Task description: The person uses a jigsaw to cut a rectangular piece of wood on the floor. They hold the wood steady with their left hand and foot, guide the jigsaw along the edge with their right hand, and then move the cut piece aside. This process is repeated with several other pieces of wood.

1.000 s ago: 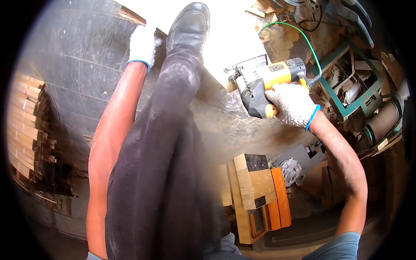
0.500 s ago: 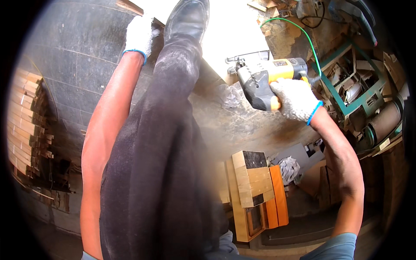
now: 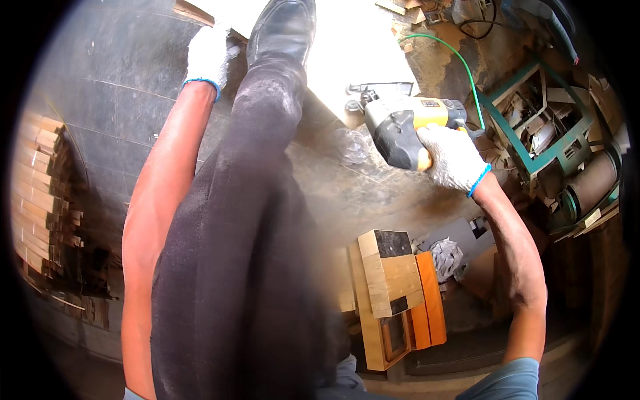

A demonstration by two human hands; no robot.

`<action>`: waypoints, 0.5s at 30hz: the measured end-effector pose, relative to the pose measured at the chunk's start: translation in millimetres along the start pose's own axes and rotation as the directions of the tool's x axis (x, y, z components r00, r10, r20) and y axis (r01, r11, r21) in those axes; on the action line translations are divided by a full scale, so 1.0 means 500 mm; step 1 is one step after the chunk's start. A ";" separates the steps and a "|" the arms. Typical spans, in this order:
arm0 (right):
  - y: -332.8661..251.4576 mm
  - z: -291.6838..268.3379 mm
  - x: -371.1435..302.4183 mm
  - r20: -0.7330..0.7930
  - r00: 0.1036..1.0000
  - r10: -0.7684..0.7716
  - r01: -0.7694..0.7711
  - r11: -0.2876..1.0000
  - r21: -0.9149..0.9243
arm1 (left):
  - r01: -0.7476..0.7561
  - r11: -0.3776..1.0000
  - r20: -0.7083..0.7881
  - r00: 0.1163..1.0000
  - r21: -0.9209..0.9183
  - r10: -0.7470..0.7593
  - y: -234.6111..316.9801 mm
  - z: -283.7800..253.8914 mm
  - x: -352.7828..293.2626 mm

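A yellow-and-black corded power saw point(image 3: 400, 133) is in my right hand point(image 3: 455, 159); the white-gloved fingers are closed round its grip. Its metal base plate point(image 3: 381, 88) lies at the right edge of a pale board point(image 3: 357, 50), which glare washes out almost to white. My black shoe point(image 3: 283, 33) is on that board. At the board's left side is my left hand point(image 3: 208, 57), also in a white glove with a blue cuff. Glare and the glove hide how its fingers are set. A brown piece of wood point(image 3: 193, 11) shows just beyond it.
A green cord point(image 3: 460, 63) arcs behind the saw. On the right stand a green metal frame point(image 3: 530, 163) full of scraps and a rusty cylinder point(image 3: 595, 177). Wooden blocks point(image 3: 400, 283) and an orange piece point(image 3: 432, 300) lie near right. Stacked wood strips point(image 3: 37, 187) stand left.
The saw has turned slightly, and my right hand and forearm have shifted a little left. The green cord's arc has moved with it. My left hand and shoe appear slightly further left.
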State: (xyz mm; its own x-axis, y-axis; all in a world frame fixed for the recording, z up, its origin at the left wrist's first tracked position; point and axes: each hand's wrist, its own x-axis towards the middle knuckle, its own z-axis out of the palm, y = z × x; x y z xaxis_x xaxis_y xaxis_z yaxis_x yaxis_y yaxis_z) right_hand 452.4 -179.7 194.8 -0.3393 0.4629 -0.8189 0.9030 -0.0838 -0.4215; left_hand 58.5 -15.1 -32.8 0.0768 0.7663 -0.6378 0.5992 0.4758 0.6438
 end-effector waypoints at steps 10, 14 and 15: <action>0.003 0.062 -0.023 -0.104 0.990 0.100 -0.079 0.980 0.182 | 0.313 0.877 0.096 0.950 -0.365 -0.299 0.045 -0.007 -0.006; -0.002 0.096 -0.031 -0.179 0.969 0.169 -0.113 0.951 0.288 | 0.303 0.833 0.024 0.944 -0.462 -0.330 0.073 0.006 -0.021; -0.001 0.099 -0.031 -0.172 0.970 0.169 -0.113 0.948 0.297 | 0.306 0.832 0.026 0.943 -0.463 -0.332 0.074 0.006 -0.023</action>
State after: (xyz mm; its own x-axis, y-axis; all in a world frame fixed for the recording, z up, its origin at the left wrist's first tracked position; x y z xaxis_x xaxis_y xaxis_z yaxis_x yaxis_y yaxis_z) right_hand 444.0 -230.2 188.3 -0.1311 0.5871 -0.7988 0.8162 -0.3934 -0.4231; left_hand 82.1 -7.4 -3.0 -0.1060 0.5534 -0.8261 0.1534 0.8300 0.5363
